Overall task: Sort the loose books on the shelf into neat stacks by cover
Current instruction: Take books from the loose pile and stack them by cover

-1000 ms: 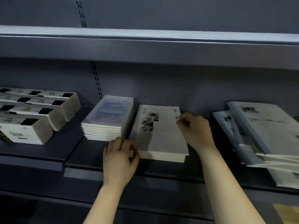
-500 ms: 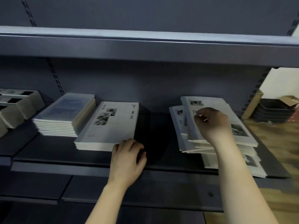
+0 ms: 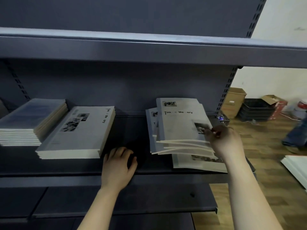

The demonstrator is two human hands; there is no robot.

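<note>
Blue stack (image 3: 31, 117) and white stack (image 3: 78, 131) squared, left. Loose pile (image 3: 179, 127) right: unsorted, right hand (image 3: 226, 140) pinching its top cover; left hand (image 3: 118, 165) relaxed, empty

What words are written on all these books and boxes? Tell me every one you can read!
"Tim ... Me ory" on the top loose book; some of the letters are washed out.
"Tim ... Me ory", printed sideways, on the neat white stack.
The dark logo on the top loose book is too blurred to read.
The label on the cardboard box is too small to read.
The blue stack has nothing readable.
</note>
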